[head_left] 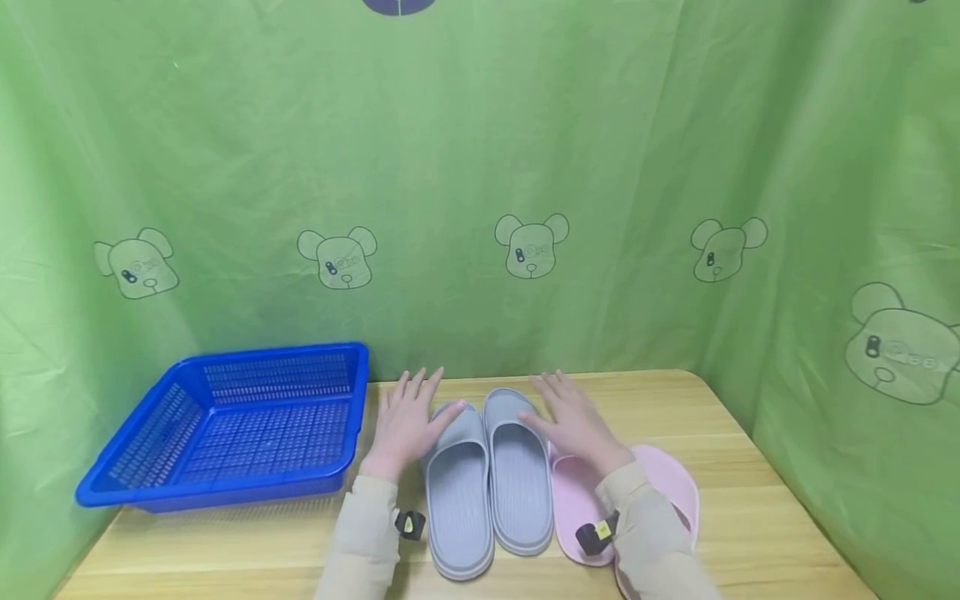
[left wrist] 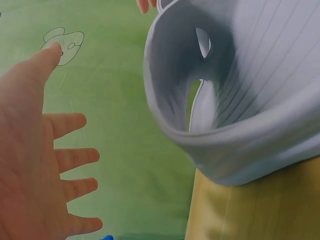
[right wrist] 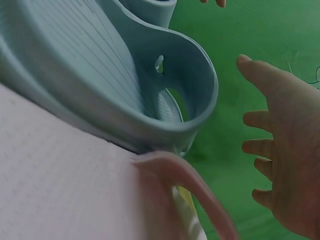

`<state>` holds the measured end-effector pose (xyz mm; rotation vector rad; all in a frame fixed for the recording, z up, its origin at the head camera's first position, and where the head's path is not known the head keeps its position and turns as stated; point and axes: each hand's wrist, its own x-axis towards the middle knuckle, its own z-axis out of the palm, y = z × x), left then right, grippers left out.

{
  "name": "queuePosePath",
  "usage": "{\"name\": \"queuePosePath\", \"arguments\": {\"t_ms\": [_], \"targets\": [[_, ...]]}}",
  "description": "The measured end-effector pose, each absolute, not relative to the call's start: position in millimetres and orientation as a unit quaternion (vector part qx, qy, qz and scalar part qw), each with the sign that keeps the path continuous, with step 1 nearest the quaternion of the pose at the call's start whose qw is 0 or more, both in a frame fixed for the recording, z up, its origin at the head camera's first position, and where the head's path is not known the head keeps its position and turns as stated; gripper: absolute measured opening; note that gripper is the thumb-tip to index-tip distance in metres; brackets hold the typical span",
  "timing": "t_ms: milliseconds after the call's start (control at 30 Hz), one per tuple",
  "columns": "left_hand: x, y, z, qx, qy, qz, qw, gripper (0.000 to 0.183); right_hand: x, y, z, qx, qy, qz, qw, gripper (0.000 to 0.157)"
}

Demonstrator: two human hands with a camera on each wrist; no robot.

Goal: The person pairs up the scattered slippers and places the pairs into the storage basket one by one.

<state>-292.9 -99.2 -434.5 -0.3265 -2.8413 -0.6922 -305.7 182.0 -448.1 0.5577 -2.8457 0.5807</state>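
Two grey slippers lie side by side on the table, toes toward the back. My left hand (head_left: 408, 421) hovers by the left grey slipper (head_left: 459, 508), fingers spread and straight. Over on the other side, my right hand (head_left: 573, 421) is held beside the right grey slipper (head_left: 519, 487), its fingers also extended. Both wrist views show the left palm (left wrist: 25, 150) and right palm (right wrist: 295, 145) apart from the slippers, holding nothing. A pink slipper (head_left: 577, 508) and a second pink slipper (head_left: 671, 479) lie under the right forearm, which partly hides them.
A blue plastic basket (head_left: 348, 433) with perforated walls stands at the left of the wooden table (head_left: 757, 533). Behind and around the table hangs a green curtain (head_left: 450, 150) printed with bear heads. Each wrist wears a black camera strap.
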Motion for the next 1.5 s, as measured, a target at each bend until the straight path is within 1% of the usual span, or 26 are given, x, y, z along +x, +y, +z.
{"name": "queuePosePath", "arguments": {"t_ms": [300, 567, 733, 1033, 1500], "targets": [[-287.7, -96.8, -442.9, -0.118, -0.951, -0.267, 0.107, 0.075, -304.4, 171.9, -453.5, 0.198, -0.953, 0.213, 0.081, 0.077], [-286.9, -97.6, -450.7, -0.141, -0.943, -0.278, 0.114, 0.075, -304.5, 162.8, -454.3, 0.198, -0.951, 0.232, 0.048, 0.078], [-284.9, -96.1, -452.8, -0.145, -0.941, -0.29, 0.1, 0.075, -305.7, 159.8, -459.4, 0.187, -0.95, 0.247, 0.031, 0.079], [-285.2, -91.6, -456.8, -0.162, -0.94, -0.29, 0.076, 0.078, -304.7, 155.3, -466.3, 0.198, -0.943, 0.263, 0.041, 0.079], [-288.2, -92.2, -466.0, -0.165, -0.937, -0.307, 0.022, 0.081, -311.9, 153.6, -480.2, 0.174, -0.949, 0.263, 0.011, 0.078]]}}
